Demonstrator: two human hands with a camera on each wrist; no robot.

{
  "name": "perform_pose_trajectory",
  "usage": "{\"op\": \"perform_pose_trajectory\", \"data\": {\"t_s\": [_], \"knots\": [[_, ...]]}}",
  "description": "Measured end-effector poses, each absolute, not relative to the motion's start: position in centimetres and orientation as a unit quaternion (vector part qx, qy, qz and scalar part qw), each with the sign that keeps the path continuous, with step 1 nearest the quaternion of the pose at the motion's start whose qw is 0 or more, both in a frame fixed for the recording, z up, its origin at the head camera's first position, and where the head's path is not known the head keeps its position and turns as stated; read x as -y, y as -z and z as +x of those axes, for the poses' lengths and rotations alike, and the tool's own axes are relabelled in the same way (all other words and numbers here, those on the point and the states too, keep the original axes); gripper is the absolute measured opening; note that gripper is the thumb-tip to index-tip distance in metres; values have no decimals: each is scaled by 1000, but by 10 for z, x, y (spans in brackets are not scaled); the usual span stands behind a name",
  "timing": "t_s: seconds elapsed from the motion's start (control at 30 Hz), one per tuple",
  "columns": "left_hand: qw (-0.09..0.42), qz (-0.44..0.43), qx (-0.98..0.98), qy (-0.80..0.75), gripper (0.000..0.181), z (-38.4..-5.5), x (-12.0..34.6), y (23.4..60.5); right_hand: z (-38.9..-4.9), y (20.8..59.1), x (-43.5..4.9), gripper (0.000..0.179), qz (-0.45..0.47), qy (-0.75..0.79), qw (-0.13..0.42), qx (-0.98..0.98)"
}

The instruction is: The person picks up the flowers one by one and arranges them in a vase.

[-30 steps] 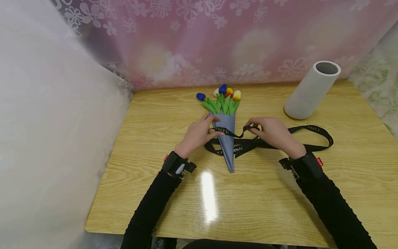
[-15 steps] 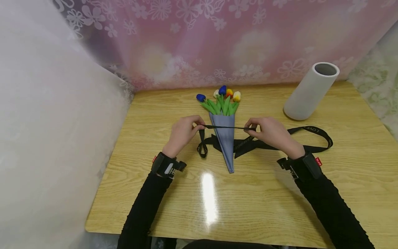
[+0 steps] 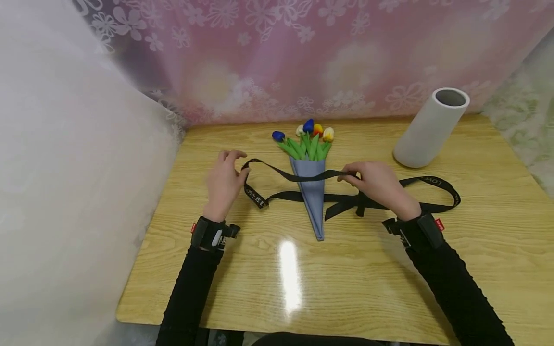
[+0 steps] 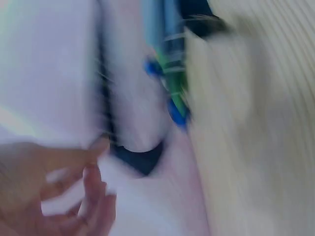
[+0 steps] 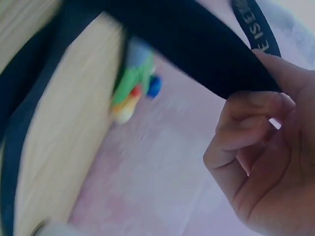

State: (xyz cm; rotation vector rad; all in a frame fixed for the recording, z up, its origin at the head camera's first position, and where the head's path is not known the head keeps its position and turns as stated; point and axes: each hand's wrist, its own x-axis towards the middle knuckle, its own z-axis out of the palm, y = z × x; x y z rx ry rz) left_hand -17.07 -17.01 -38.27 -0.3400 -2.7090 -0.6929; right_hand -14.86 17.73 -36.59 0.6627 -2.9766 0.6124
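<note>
A bouquet of tulips (image 3: 308, 129) in blue, white, orange and yellow lies on the table, its stems wrapped in a blue-grey cone (image 3: 309, 192). Across the wrap, a black ribbon (image 3: 298, 178) with pale lettering is held up in a slack curve. To the left of the bouquet, my left hand (image 3: 222, 187) pinches the ribbon between thumb and finger; the left wrist view is blurred. My right hand (image 3: 381, 185), right of the wrap, pinches another part of the ribbon, as the right wrist view shows. A lower length of ribbon passes behind the cone.
A tall white vase (image 3: 428, 132) stands at the back right of the wooden table (image 3: 368, 283). The ribbon's long loop (image 3: 454, 190) lies on the wood beyond my right hand. A pink flowered curtain (image 3: 303, 62) hangs along the back edge.
My left hand has moved leftward away from the bouquet, drawing the ribbon out with it. The ribbon went taut across the wrap and now sags. My right hand stays nearly in place.
</note>
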Motion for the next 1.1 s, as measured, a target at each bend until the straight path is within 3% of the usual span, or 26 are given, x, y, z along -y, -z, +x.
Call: {"op": "perform_pose_trajectory", "data": {"t_s": [0.13, 0.2, 0.3, 0.4, 0.6, 0.73, 0.83, 0.97, 1.1], "knots": [[79, -252, 922, 283, 63, -165, 131, 376, -151, 361, -144, 18, 260, -200, 43, 944], [33, -301, 908, 290, 60, -163, 115, 375, -150, 359, -130, 21, 280, -205, 50, 937], [-4, -310, 902, 300, 38, -161, 108, 375, -148, 358, -121, 20, 288, -222, 40, 931], [-1, -260, 915, 307, 23, -164, 126, 374, -146, 360, -130, 17, 273, -233, 16, 933], [56, -102, 956, 268, 21, -167, 208, 378, -140, 375, -180, 25, 214, -228, -20, 950], [76, -28, 973, 217, 46, -158, 246, 385, -133, 385, -205, 24, 199, -210, -15, 957], [95, -22, 975, 201, 71, -153, 242, 388, -129, 394, -215, 32, 228, -194, -11, 954], [83, -130, 968, 196, 66, -149, 204, 390, -124, 406, -212, 54, 298, -175, -26, 938], [-41, -311, 933, 174, 57, -141, 163, 401, -117, 416, -203, 66, 322, -180, -110, 923]]}}
